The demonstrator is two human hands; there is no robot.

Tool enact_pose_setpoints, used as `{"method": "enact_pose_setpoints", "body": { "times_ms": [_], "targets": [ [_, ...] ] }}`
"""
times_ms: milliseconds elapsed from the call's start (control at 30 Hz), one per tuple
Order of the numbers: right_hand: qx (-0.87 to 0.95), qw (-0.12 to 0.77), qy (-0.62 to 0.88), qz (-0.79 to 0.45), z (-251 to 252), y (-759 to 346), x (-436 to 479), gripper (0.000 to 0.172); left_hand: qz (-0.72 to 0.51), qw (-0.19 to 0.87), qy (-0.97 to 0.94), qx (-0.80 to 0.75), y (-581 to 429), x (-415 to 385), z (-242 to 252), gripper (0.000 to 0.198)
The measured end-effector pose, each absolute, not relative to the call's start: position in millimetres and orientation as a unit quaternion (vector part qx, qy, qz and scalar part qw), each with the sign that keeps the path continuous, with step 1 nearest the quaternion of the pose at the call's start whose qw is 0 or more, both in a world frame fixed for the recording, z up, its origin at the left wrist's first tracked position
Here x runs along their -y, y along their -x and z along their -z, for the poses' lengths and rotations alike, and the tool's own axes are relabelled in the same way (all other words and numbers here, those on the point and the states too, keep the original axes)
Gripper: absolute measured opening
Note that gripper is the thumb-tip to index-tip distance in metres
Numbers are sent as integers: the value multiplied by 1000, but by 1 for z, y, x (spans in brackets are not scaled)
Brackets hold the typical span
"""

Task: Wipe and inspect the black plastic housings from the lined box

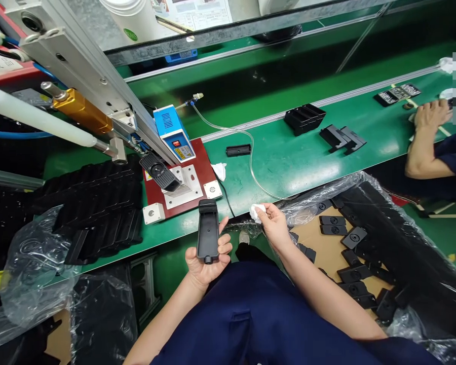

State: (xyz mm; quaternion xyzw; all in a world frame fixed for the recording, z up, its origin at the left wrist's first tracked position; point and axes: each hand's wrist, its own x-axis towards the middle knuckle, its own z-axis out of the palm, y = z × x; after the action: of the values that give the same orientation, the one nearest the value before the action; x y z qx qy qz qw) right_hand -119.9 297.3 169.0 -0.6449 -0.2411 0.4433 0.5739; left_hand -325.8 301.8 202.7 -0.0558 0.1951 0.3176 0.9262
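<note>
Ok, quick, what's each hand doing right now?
Left hand: closed around a long black tray-shaped part.
Right hand: closed, pinching a crumpled white wad.

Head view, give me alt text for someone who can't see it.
A person's left hand holds a black tray-shaped part while the right hand pinches a white wad. Ahead is a green workbench with a metal-framed machine at left; a box of loose black parts sits at lower right.

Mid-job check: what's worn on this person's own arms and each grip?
Left grip and right grip: ungloved hands, no watch visible. Both forearms are uncovered; a dark navy sleeve shows beyond the right one, matching the navy top.
</note>
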Motion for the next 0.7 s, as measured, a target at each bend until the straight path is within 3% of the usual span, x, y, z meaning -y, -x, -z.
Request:
{"method": "enact_pose_setpoints", "body": {
  "times_ms": [300,533,600,700],
  "targets": [
    [219,587,628,-462,-166,115,-292,34,-291,943,73,-141,321,-298,-198,102],
    [222,585,629,-462,-166,111,-291,33,-294,908,17,-299,317,-296,-202,85],
    [228,581,631,-460,-168,110,-291,33,-276,928,7,-249,319,-297,-198,76],
    [231,583,630,-458,-171,110,-290,32,-237,970,4,-47,317,-299,-188,61]
  ]
}}
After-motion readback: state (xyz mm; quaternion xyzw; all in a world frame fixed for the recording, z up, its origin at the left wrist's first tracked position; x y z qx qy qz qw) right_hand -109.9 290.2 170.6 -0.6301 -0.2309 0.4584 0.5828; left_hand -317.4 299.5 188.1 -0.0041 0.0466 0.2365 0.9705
